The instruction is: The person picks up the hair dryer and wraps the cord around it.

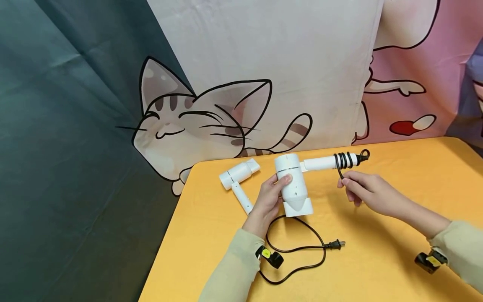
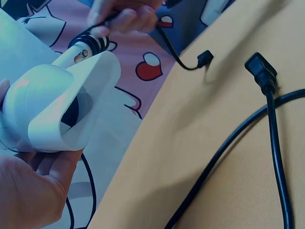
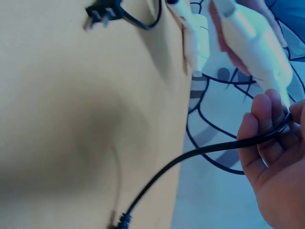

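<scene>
My left hand (image 1: pixel 268 199) grips the body of a white hair dryer (image 1: pixel 292 182), thumb across its side, holding it above the table. The flat nozzle (image 1: pixel 299 208) points toward me and the handle reaches out to the right. Several turns of black cord (image 1: pixel 343 160) wrap round the handle's end. Between thumb and fingers, my right hand (image 1: pixel 367 191) pinches the cord's loose length (image 3: pixel 200 150) just below the handle. In the left wrist view, that cord's plug (image 2: pixel 205 58) dangles beyond the right hand.
A second white hair dryer (image 1: pixel 240 171) lies on the yellow table (image 1: pixel 400 176), left of the held one. Its black cord (image 1: pixel 302 268) loops loosely in front, ending in a two-pin plug (image 1: pixel 335 244). Behind the table hangs a cloth (image 1: pixel 313 63) printed with a cartoon cat.
</scene>
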`<state>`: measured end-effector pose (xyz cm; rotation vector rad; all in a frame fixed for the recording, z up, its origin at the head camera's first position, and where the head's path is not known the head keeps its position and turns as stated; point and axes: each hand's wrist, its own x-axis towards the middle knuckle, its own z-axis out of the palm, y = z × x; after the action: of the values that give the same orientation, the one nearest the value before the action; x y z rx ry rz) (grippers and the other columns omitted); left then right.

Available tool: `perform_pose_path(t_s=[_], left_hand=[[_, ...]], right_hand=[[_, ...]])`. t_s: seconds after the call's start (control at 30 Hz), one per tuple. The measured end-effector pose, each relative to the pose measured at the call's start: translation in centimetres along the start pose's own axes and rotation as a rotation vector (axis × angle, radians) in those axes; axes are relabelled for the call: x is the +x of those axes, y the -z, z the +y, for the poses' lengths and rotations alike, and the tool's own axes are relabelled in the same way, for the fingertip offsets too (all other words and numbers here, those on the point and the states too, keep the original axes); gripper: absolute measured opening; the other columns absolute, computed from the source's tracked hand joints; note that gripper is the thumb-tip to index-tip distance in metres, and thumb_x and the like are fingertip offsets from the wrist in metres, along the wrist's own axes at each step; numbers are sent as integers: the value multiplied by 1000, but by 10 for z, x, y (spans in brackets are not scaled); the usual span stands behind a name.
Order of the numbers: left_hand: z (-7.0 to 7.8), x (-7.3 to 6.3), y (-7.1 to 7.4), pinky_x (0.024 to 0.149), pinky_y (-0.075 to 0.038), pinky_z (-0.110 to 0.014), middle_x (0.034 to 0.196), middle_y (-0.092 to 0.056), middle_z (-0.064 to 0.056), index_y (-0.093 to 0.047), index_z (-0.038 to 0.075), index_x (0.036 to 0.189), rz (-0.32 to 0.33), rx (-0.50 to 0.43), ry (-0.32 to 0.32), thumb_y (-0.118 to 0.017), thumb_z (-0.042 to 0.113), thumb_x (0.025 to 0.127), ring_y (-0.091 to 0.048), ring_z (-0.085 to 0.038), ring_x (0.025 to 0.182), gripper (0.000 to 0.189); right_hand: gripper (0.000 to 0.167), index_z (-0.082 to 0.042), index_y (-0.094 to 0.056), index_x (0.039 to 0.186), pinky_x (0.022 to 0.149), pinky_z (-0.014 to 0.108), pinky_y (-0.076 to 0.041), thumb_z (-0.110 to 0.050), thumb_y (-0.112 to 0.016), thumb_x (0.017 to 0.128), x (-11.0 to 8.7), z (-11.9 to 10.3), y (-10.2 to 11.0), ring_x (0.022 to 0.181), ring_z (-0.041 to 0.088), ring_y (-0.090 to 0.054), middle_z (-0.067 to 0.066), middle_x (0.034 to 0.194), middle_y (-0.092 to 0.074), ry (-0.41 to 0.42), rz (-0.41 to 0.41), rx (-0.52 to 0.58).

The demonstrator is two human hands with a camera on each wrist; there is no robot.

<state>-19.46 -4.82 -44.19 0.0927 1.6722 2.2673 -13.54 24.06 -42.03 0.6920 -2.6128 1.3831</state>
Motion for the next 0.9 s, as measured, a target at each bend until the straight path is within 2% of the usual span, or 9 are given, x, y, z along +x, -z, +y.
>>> perform_pose_path(t_s=[0.23, 0.57, 0.9], left_hand=[[5, -2, -3, 77, -56, -28, 110, -76, -2, -63, -1, 144, -5, -25, 5, -70, 21, 99, -71, -13, 91, 50], [8, -6, -4, 77, -58, -29, 109, -75, -3, -61, -4, 144, -39, -55, 9, -67, 20, 99, -72, -14, 90, 51], [9, -9, -2, 74, -58, -27, 103, -75, 1, -62, -4, 142, -64, -58, 28, -65, 20, 100, -72, -12, 85, 49]], right_hand=[[25, -8, -67, 112, 57, 27, -56, -5, -42, 115, -2, 10, -8, 63, 15, -62, -5, 76, -61, 30, 31, 49], [28, -8, -70, 114, 64, 21, -52, -2, -43, 114, -1, 33, -16, 70, 12, -61, -7, 77, -63, 60, 62, 6], [28, -9, -74, 119, 65, 24, -49, -4, -47, 114, 3, 44, -12, 78, 9, -65, -8, 82, -69, 45, 52, -41]])
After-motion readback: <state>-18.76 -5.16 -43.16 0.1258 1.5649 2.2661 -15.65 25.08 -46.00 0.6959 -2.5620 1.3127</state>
